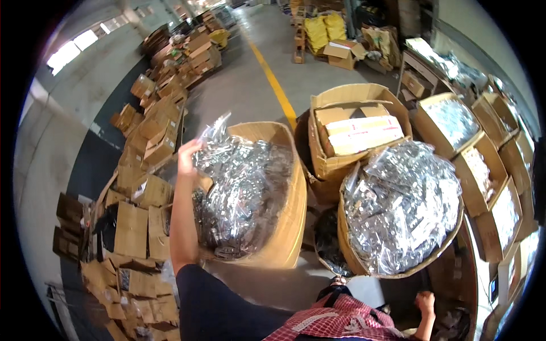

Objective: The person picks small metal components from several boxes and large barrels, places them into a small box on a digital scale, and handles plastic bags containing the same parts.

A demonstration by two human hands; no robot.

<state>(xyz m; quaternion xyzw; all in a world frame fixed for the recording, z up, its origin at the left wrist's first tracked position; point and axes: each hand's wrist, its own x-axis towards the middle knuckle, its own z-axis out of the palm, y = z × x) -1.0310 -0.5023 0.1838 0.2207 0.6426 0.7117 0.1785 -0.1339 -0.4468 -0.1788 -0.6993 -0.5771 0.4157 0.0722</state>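
Note:
Raised at the far left side of a large cardboard box, my left hand grips a clear plastic bag by its edge. The bag stands up over a heap of similar clear bags filled with small shiny metal pieces. My right hand is low at my right side, its fingers curled into a fist with nothing seen in it. Nearest to it is a second big box heaped with bags of silvery pieces.
Behind the heaped box stands a carton holding smaller packages. Open boxes of bagged parts line the right. Piled empty cartons run along the left wall. A yellow line crosses the floor; yellow sacks stand far back.

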